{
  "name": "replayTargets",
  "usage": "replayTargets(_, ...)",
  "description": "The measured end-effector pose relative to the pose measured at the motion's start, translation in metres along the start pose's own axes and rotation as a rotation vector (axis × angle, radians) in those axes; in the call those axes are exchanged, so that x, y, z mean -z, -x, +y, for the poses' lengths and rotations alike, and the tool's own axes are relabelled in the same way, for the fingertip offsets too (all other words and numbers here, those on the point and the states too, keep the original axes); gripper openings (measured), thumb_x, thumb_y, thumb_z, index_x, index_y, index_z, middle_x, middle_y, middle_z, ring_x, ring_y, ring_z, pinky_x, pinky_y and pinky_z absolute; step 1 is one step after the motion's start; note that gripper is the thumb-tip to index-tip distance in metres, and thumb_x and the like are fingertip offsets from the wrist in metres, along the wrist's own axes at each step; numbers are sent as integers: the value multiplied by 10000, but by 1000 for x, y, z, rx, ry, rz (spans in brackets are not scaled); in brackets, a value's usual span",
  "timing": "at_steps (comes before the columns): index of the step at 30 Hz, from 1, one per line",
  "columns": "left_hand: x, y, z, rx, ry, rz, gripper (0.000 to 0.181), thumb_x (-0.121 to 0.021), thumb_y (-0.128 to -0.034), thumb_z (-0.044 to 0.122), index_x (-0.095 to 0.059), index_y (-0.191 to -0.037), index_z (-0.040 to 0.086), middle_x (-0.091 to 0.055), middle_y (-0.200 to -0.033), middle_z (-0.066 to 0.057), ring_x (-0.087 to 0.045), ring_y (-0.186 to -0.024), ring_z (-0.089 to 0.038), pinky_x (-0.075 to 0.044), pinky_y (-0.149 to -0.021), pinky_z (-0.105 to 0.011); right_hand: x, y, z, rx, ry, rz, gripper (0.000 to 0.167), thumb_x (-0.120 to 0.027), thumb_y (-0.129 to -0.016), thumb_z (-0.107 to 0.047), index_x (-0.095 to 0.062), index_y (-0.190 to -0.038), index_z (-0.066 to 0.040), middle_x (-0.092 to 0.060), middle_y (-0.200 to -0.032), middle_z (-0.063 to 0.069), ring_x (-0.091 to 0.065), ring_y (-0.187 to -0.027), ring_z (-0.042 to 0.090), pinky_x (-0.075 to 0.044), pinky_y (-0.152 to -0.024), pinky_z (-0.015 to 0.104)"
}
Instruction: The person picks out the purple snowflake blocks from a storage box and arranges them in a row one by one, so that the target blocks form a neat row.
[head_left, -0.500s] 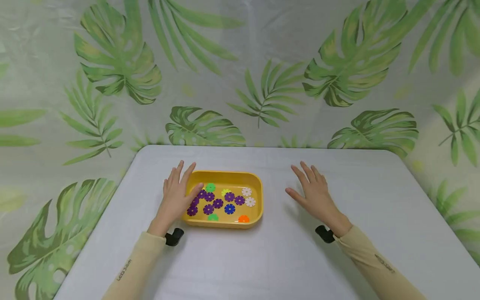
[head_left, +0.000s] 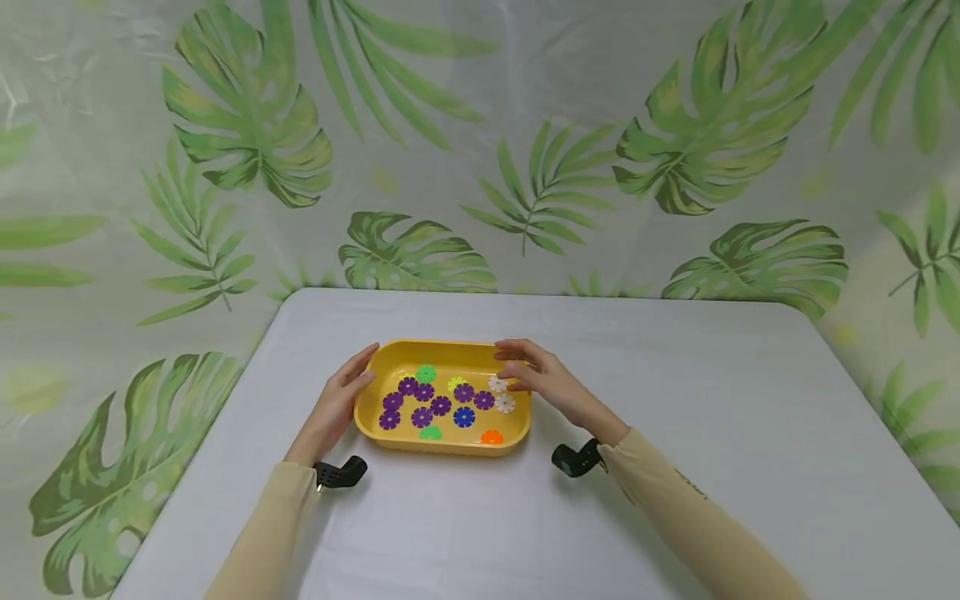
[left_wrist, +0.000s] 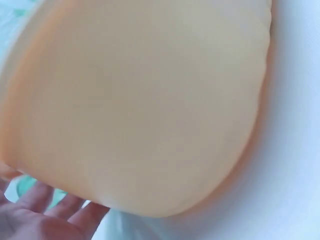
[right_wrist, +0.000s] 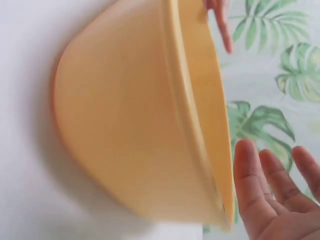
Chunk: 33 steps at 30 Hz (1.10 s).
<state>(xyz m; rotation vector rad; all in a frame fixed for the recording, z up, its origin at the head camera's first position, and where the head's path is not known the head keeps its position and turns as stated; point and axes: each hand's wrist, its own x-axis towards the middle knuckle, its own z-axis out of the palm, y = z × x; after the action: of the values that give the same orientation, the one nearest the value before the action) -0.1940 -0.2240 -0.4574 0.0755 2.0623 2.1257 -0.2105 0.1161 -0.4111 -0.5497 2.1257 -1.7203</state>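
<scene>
Yellow tray (head_left: pixel 442 447) is on the white table (head_left: pixel 675 375), left of centre from here, flower-shaped discs inside: mostly purple (head_left: pixel 440 406), plus one blue (head_left: pixel 464 417), two white, some green and yellow, one orange (head_left: pixel 492 437).

Left hand (head_left: pixel 326 412) is at the left end, fingers loosely bent around the outside, thumb by the rim — can't tell if it really has hold of the wall. Right hand (head_left: pixel 558 390) is spread at the right end, fingers relaxed over the rim near the white discs; no grip on anything that I can see.

Step in hand, my read: getting both hands set on the tray. Next move likely calls for the right thumb and fingers to meet the wall, then level, matched pressure; a lopsided pull could slide the discs.

Head view alone shows the contents. Right wrist view gives the wall's depth and a sliver of background between fingertips and rim. Left wrist view shows fingers partly hidden behind the tray — contact unconfirmed.
</scene>
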Motion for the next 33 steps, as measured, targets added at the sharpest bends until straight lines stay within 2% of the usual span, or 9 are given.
replayTargets(3, 0, -2, -9, 18, 54, 2, 506, -440, -1026, 139, -295, -1511, 131, -143, -1587, -17, -97, -1440, -196, -156, -1146, -403, -13, -10, -1, -70, -58, -53, 496, -474, -1015, -229, -349, -1416, 36, -400, -1399, 276, -506, -1177, 424, -447, -970, 482)
replayTargets(6, 1, -3, -14, 7, 71, 7, 501, -452, -1017, 115, -318, -1500, 103, -162, -1583, -19, -84, -1441, -183, -143, -1149, -399, -23, -18, -2, -124, -60, -73, 477, -461, -1015, -203, -357, -1402, 56, -415, -1379, 287, -519, -1161, 433, -454, -964, 479)
replayTargets(14, 3, -1, -17, 10, 77, 15, 496, -464, -1009, 115, -341, -1490, 110, -166, -1583, -10, -98, -1439, -182, -148, -1147, -415, -41, -36, -2, -315, -54, -64, 423, -451, -1016, -160, -409, -1375, 60, -487, -1291, 271, -583, -1045, 399, -501, -907, 438)
replayTargets(19, 4, -2, -18, 7, 83, 4, 499, -473, -1009, 126, -341, -1490, 111, -174, -1581, -10, -106, -1439, -183, -139, -1150, -417, -48, -42, 4, -391, -122, -35, 414, -438, -1024, -166, -407, -1390, 25, -457, -1335, 235, -597, -1042, 359, -494, -920, 423)
replayTargets(22, 4, -1, -17, 4, 84, -2, 497, -469, -1010, 124, -341, -1489, 108, -175, -1581, -11, -102, -1439, -183, -134, -1151, -421, -53, -44, 8, -410, -143, -17, 401, -435, -1028, -161, -420, -1384, 23, -466, -1328, 221, -599, -1039, 333, -497, -918, 400)
replayTargets(29, 4, -1, -19, 6, 86, -11, 495, -457, -1015, 128, -333, -1494, 120, -156, -1585, -1, -101, -1439, -194, -132, -1149, -440, -61, -48, 13, -396, -92, 6, 352, -414, -1024, -84, -472, -1321, 95, -541, -1227, 234, -596, -1060, 332, -487, -934, 379)
replayTargets(33, 4, -1, -21, 5, 80, -9, 496, -462, -1014, 135, -338, -1493, 129, -148, -1587, 2, -93, -1440, -200, -135, -1147, -450, -62, -49, 15, -383, -48, 38, 306, -447, -1001, -42, -529, -1261, 95, -573, -1175, 216, -628, -1009, 304, -517, -884, 347)
